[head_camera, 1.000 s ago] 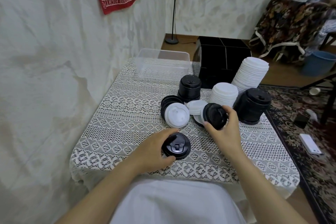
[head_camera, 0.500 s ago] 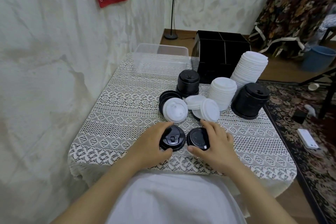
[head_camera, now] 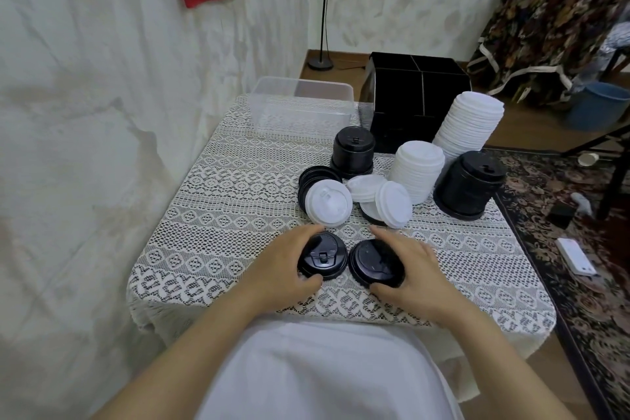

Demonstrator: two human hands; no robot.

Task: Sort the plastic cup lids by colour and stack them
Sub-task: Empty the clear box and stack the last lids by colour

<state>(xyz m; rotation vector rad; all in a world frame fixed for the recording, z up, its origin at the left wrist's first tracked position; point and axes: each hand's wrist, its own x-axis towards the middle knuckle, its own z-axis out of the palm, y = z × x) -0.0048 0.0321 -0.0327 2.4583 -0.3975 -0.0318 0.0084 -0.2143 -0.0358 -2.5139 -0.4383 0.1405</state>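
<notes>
My left hand (head_camera: 279,266) grips a black lid (head_camera: 324,257) lying on the lace tablecloth near the front edge. Right beside it, my right hand (head_camera: 414,271) holds a second black lid (head_camera: 373,262), tilted toward me. Behind them lie loose white lids (head_camera: 328,203) (head_camera: 393,203) over a few black ones (head_camera: 315,177). Further back stand a short black stack (head_camera: 353,151), a larger black stack (head_camera: 468,182), a white stack (head_camera: 418,170) and a tall leaning white stack (head_camera: 467,123).
A clear plastic tub (head_camera: 300,109) sits at the table's far left, and a black divided box (head_camera: 417,95) stands behind the stacks. The wall runs along the left. A patterned rug (head_camera: 579,249) with small objects lies on the floor to the right.
My right hand brought its black lid down from beside the loose pile to the table next to the left hand's lid. The left hand stayed on its lid.
</notes>
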